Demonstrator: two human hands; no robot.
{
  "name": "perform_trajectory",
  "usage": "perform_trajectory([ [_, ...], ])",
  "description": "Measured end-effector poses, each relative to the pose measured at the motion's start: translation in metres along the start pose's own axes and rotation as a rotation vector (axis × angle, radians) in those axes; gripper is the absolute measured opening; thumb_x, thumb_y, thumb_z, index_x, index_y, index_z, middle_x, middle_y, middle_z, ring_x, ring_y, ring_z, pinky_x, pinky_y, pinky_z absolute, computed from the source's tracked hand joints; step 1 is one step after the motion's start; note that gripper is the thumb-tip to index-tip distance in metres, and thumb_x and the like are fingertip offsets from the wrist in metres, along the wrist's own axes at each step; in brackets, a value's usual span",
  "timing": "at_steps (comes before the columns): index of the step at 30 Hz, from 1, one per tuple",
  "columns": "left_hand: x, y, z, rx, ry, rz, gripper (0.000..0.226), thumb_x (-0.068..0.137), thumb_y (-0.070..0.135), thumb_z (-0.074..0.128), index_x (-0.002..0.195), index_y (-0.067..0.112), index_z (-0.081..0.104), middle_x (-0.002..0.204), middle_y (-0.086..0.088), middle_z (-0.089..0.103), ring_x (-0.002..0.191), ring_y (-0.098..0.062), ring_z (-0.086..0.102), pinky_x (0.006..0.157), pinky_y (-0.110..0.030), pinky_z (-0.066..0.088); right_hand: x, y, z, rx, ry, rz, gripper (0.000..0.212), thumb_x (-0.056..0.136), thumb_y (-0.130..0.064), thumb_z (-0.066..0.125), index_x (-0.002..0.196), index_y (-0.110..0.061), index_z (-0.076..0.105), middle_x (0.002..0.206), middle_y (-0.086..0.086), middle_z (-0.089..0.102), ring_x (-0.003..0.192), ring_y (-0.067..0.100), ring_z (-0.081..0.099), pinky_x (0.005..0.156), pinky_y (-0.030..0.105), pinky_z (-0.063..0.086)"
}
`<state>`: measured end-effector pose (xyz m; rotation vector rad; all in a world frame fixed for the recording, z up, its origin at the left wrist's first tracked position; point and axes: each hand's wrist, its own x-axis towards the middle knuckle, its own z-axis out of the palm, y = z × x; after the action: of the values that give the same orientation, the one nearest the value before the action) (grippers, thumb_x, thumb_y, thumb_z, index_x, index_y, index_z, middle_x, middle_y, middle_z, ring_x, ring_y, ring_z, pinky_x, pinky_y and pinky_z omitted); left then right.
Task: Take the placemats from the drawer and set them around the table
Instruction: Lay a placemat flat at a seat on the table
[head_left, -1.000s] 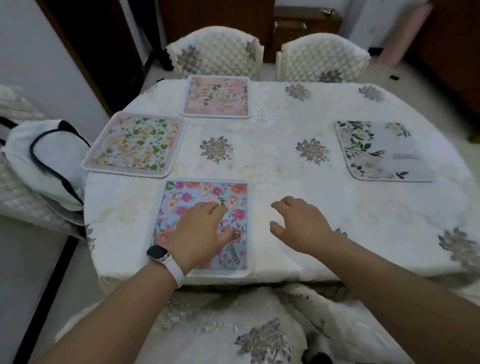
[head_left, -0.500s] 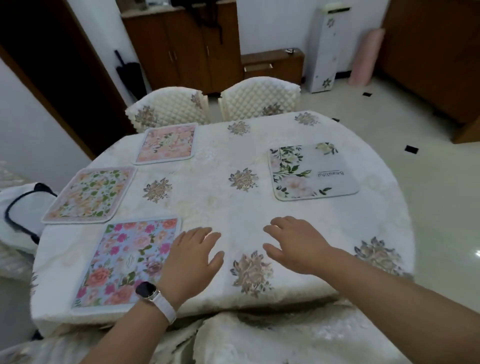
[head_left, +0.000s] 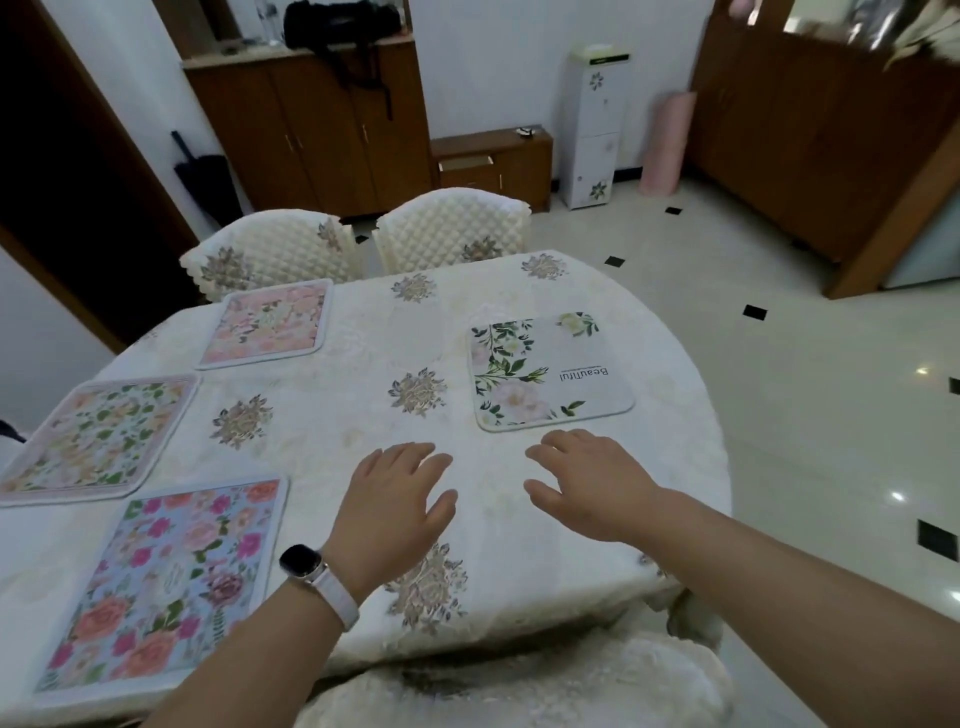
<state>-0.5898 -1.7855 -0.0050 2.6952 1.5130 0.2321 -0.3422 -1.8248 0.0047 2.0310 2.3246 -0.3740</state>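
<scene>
Hands: left hand (head_left: 392, 512) and right hand (head_left: 592, 488) are held over the table (head_left: 332, 415), fingers straight and spread, nothing gripped.
Done: four are laid flat: blue mat (head_left: 166, 582) at the near edge, green mat (head_left: 98, 434) and pink mat (head_left: 267, 322) to the left, white mat (head_left: 545, 371) just beyond the hands.
Remaining: likely little; no drawer is seen.
Look: floral prints, rounded corners, pale borders.

Four floral placemats (head_left: 548, 370) on the table (head_left: 358, 415), both open hands (head_left: 392, 512) above
</scene>
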Motion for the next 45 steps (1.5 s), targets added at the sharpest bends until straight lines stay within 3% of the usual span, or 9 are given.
perform_trajectory([
  [2,0.005,0.002,0.007,-0.017,0.001,0.016,0.048,0.088,0.048,0.040,0.120,0.023,0.066,0.125,0.000,0.065,0.116,-0.025,0.059,0.099,-0.045,0.044,-0.001,0.002,0.003,0.023,0.006,0.023,0.070,0.087,-0.060,0.017,0.141,-0.025,0.046,0.141,-0.003,0.048,0.126,0.021,0.044,0.102,0.036,0.037],
  [6,0.017,0.019,0.022,-0.065,-0.038,0.044,0.050,0.088,0.048,0.038,0.121,0.023,0.065,0.126,-0.001,0.064,0.118,-0.025,0.058,0.099,-0.045,0.043,-0.012,0.020,0.008,0.055,0.014,0.061,0.054,0.098,-0.052,0.035,0.144,-0.025,0.042,0.144,-0.004,0.046,0.129,0.020,0.041,0.104,0.036,0.036],
  [13,0.046,0.076,0.036,-0.060,-0.069,0.067,0.050,0.089,0.050,0.038,0.123,0.025,0.064,0.128,0.001,0.064,0.119,-0.023,0.058,0.099,-0.043,0.043,-0.023,0.088,0.001,0.078,0.029,0.127,0.055,0.097,-0.053,0.036,0.144,-0.025,0.041,0.142,-0.004,0.046,0.129,0.020,0.041,0.104,0.038,0.036],
  [23,0.119,0.228,0.060,-0.017,-0.131,-0.050,0.071,0.084,0.061,0.019,0.136,0.028,0.054,0.142,0.004,0.052,0.132,-0.020,0.045,0.107,-0.039,0.033,-0.044,0.259,-0.013,0.160,0.019,0.060,0.057,0.099,-0.053,0.035,0.147,-0.023,0.040,0.146,-0.001,0.044,0.132,0.023,0.040,0.105,0.039,0.036],
  [30,0.164,0.319,0.067,-0.011,-0.082,-0.158,0.063,0.086,0.056,0.029,0.128,0.021,0.061,0.134,-0.001,0.060,0.123,-0.025,0.054,0.101,-0.042,0.042,-0.043,0.349,-0.039,0.124,-0.004,-0.065,0.057,0.098,-0.052,0.036,0.146,-0.022,0.041,0.144,0.001,0.046,0.130,0.024,0.041,0.103,0.041,0.037],
  [38,0.186,0.334,0.079,-0.029,-0.089,-0.293,0.067,0.085,0.057,0.026,0.130,0.021,0.060,0.134,-0.001,0.059,0.122,-0.024,0.054,0.098,-0.042,0.044,-0.018,0.397,-0.050,0.146,-0.021,-0.116,0.055,0.098,-0.052,0.037,0.144,-0.023,0.042,0.144,-0.001,0.046,0.131,0.023,0.040,0.104,0.040,0.036],
  [45,0.248,0.336,0.110,-0.195,-0.017,-0.410,0.065,0.084,0.056,0.030,0.129,0.021,0.059,0.129,0.003,0.060,0.117,-0.020,0.054,0.094,-0.038,0.045,0.042,0.430,-0.057,0.113,-0.072,-0.160,0.055,0.098,-0.052,0.039,0.145,-0.022,0.042,0.144,-0.001,0.046,0.130,0.023,0.041,0.103,0.039,0.037],
])
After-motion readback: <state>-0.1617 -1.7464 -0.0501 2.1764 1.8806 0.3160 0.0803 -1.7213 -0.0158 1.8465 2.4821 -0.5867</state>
